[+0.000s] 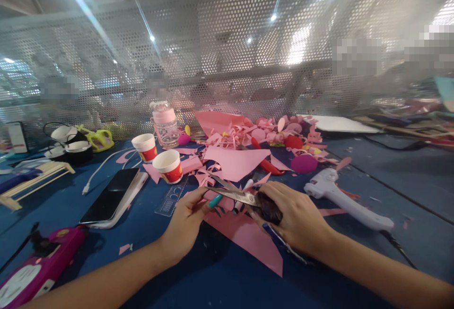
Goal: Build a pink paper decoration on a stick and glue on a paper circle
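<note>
My left hand pinches a small pink paper piece between thumb and fingers; a long teal nail shows at the thumb tip. My right hand grips scissors by their dark handles. The scissor blades are parted and point left, right at the paper by my left fingertips. Whether the blades touch the paper, I cannot tell. Under both hands lies a larger pink paper sheet. A dark blue pen-like object lies against the underside of my right hand.
Pink paper scraps pile up ahead. Left of them stand paper cups, a bottle and a phone. A white glue gun lies at right. A magenta power strip sits near left, a perforated metal screen behind.
</note>
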`<state>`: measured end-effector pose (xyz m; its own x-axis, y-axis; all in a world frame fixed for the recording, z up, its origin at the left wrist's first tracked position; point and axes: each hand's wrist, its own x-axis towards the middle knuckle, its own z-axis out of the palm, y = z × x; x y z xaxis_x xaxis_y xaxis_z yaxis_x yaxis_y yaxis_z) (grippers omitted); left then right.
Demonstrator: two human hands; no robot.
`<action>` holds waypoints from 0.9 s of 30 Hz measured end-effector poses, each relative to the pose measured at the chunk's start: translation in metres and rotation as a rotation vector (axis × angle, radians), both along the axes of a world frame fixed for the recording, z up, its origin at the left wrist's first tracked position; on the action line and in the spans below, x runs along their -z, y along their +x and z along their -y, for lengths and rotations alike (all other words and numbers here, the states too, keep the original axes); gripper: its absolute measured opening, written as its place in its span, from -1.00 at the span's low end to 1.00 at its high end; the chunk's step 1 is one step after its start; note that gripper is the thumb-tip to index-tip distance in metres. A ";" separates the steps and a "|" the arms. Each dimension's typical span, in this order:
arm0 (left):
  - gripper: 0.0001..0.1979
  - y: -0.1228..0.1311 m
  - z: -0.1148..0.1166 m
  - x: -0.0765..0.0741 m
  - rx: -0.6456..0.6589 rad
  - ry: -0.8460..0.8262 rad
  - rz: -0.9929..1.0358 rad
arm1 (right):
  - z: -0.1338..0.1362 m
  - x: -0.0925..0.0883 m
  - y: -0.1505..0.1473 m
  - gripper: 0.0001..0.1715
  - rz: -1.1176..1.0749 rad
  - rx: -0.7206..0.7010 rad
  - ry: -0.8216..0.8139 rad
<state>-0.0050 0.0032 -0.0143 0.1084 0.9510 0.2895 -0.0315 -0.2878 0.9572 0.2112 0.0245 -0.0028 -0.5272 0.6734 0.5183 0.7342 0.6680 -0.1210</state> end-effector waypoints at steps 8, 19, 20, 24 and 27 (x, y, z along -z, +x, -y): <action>-0.84 0.001 0.000 0.000 0.016 0.010 0.015 | 0.000 -0.002 0.001 -0.79 -0.009 -0.029 -0.037; -0.81 0.002 0.000 0.000 -0.015 0.002 0.026 | 0.001 -0.004 -0.001 -0.81 -0.041 -0.073 -0.009; -0.82 0.002 0.000 0.000 -0.015 0.000 0.021 | 0.001 -0.004 -0.001 -0.81 -0.041 -0.073 -0.005; -0.82 0.000 -0.001 0.001 -0.019 0.008 -0.014 | 0.000 -0.004 -0.001 -0.81 -0.028 -0.058 -0.015; -0.80 -0.001 0.000 0.002 -0.037 0.009 -0.033 | 0.000 -0.004 0.000 -0.80 -0.017 -0.052 -0.030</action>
